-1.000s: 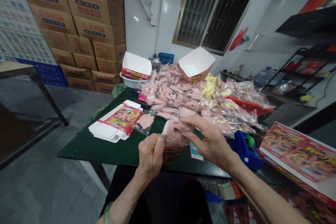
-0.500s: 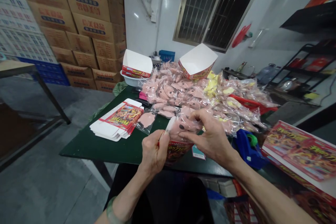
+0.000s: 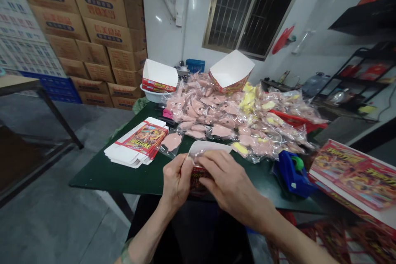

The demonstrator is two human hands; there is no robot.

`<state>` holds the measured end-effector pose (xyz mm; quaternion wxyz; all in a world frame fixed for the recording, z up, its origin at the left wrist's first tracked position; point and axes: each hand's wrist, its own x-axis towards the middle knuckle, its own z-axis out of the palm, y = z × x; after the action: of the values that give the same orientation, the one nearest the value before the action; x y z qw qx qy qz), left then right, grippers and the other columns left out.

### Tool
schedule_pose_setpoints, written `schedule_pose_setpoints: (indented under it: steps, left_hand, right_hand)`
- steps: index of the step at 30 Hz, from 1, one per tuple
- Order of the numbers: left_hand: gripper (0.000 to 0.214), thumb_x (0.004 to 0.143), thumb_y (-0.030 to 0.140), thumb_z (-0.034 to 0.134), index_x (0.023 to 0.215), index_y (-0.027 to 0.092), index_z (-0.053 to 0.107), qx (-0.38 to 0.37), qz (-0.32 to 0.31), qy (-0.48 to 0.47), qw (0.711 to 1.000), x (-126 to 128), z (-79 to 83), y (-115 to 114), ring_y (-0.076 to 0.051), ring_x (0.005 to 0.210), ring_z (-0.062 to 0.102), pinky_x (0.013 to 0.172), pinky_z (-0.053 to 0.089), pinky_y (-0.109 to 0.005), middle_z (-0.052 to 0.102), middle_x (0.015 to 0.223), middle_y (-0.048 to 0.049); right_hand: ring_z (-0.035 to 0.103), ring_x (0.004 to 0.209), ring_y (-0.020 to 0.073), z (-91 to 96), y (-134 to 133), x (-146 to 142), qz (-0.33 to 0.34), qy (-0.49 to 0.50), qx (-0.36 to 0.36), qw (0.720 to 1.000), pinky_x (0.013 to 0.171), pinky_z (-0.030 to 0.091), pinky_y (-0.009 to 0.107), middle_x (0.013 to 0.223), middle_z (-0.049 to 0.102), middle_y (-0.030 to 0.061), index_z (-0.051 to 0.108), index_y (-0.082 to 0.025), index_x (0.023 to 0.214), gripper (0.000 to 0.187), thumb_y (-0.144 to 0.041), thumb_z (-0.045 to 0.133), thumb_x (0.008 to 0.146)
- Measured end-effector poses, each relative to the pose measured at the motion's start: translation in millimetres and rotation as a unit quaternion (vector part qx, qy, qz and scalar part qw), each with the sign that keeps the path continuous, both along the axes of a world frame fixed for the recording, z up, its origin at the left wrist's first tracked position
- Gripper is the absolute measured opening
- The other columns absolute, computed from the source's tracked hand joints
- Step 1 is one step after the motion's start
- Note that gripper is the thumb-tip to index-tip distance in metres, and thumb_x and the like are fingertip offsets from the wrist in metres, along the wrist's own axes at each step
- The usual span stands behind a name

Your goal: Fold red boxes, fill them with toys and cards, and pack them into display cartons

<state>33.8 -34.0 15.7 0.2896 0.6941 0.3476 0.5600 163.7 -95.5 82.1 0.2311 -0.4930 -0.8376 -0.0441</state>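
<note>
My left hand (image 3: 177,182) grips the left side of an open paper tray (image 3: 210,147), which is white inside and printed red outside. My right hand (image 3: 230,183) lies over the tray's opening, its fingers pressing on a clear plastic packet (image 3: 198,157) that sits partly inside. Most of the tray is hidden by my hands. Behind them spreads a large pile of pink packets (image 3: 216,109). A single pink packet (image 3: 171,142) lies beside a stack of flat printed tray blanks (image 3: 139,146).
Two finished trays (image 3: 159,75) (image 3: 231,70) stand behind the pile, one in a white bowl (image 3: 149,95). A blue tape dispenser (image 3: 292,175) and printed sheets (image 3: 352,177) lie to the right on the green table (image 3: 123,179). Cartons (image 3: 99,20) are stacked at back left.
My right hand has come down from the packet's top and now covers the tray's opening. The packet has sunk into the tray, and the tray's white rim now shows. The small teal card is hidden.
</note>
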Motion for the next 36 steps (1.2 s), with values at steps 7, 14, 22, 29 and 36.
schedule_pose_setpoints:
  steps: [7,14,22,29,36]
  left_hand:
    - [0.018,0.077,0.034,0.056,0.076,0.017,0.063,0.052,-0.068,0.045,0.995,-26.6,-15.6,5.7,-0.014,0.058,0.054,0.056,0.045,-0.022,0.062,0.069,-0.0009]
    - [0.019,0.070,0.034,0.065,0.068,0.016,0.061,-0.038,0.249,-0.051,0.966,-64.7,-42.1,14.6,-0.012,0.052,0.049,0.051,0.042,-0.022,0.057,0.057,0.0024]
    - [0.023,0.065,0.029,0.070,0.054,0.015,0.055,-0.030,0.255,-0.047,0.965,-74.5,-51.3,19.6,-0.009,0.048,0.043,0.049,0.038,-0.021,0.049,0.048,0.0056]
    - [0.029,0.055,0.035,0.071,0.046,0.013,0.054,0.002,0.304,-0.086,0.949,-81.4,-63.3,29.7,-0.009,0.042,0.043,0.045,0.041,-0.023,0.048,0.043,0.0050]
    - [0.022,0.055,0.030,0.072,0.051,0.010,0.062,0.038,0.316,-0.080,0.945,-85.0,-64.8,28.5,-0.010,0.043,0.046,0.044,0.040,-0.022,0.055,0.045,0.0025]
  right_hand:
    - [0.059,0.105,0.0201,-16.8,-9.3,3.0,0.038,0.187,0.122,0.974,0.088,0.050,0.037,0.111,0.063,0.0094,0.049,-0.021,0.117,0.033,-0.018,0.052,0.084]
    - [0.053,0.115,0.0334,-107.7,-36.5,85.6,-0.213,0.054,0.070,0.973,0.085,0.049,0.051,0.125,0.054,0.0191,0.047,-0.018,0.125,0.052,-0.030,0.064,0.077]
    - [0.056,0.113,0.0266,-155.8,-54.6,111.9,-0.106,0.079,0.037,0.991,0.087,0.049,0.047,0.113,0.064,0.0130,0.056,-0.021,0.112,0.031,-0.011,0.056,0.082]
    - [0.063,0.088,0.0174,-154.2,-43.5,124.1,-0.105,0.087,0.051,0.989,0.074,0.049,0.032,0.094,0.068,0.0077,0.061,-0.020,0.095,0.017,-0.017,0.046,0.091]
    - [0.054,0.069,0.0157,-154.6,-17.1,116.0,-0.186,0.044,0.097,0.977,0.064,0.042,0.027,0.067,0.058,0.0043,0.057,-0.018,0.071,0.026,-0.020,0.043,0.092]
